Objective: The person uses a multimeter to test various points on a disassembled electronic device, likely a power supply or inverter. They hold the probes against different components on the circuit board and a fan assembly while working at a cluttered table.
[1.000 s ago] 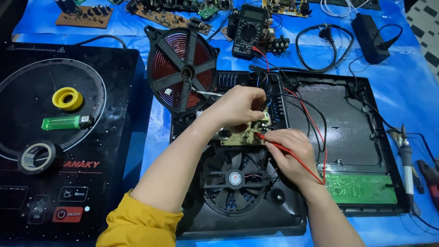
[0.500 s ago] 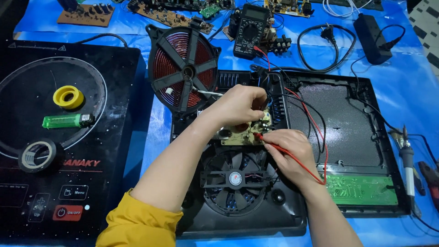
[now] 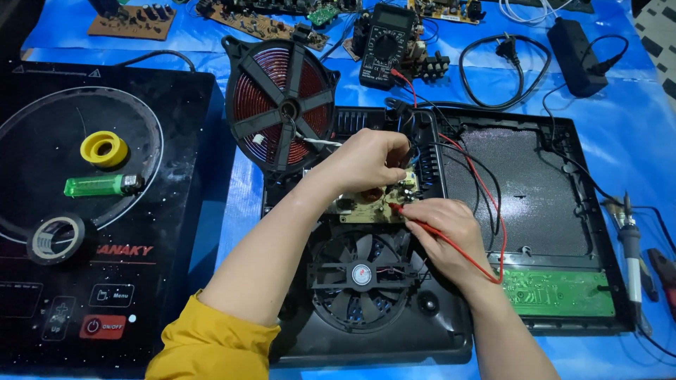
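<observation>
I judge the step in hand to be probing the small tan circuit board [image 3: 377, 200], which sits inside the opened cooker base [image 3: 436, 331] at the middle of the tabletop, just above the black cooling fan [image 3: 360, 274]. My left hand [image 3: 366, 160] lies on the board's upper edge with fingers curled down; a black lead runs under them, but I cannot tell whether they pinch it. My right hand [image 3: 440, 229] has its fingers closed on the red probe [image 3: 408, 213], tip touching the board's right edge. Any next move calls for a steady tip on the small contacts and a glance at the multimeter [image 3: 385, 43] near the far edge.

Counted: 1 copper coil disc [image 3: 280, 105] by the base's far left corner, 1 fan, 1 green board [image 3: 560, 292] at the base's near right. On the black glass top [image 3: 176, 211] at the left edge lie 1 yellow tape roll [image 3: 104, 148], 1 green lighter [image 3: 102, 185] and 1 black tape roll [image 3: 56, 237]. 1 soldering iron [image 3: 630, 243] lies at the right edge.
</observation>
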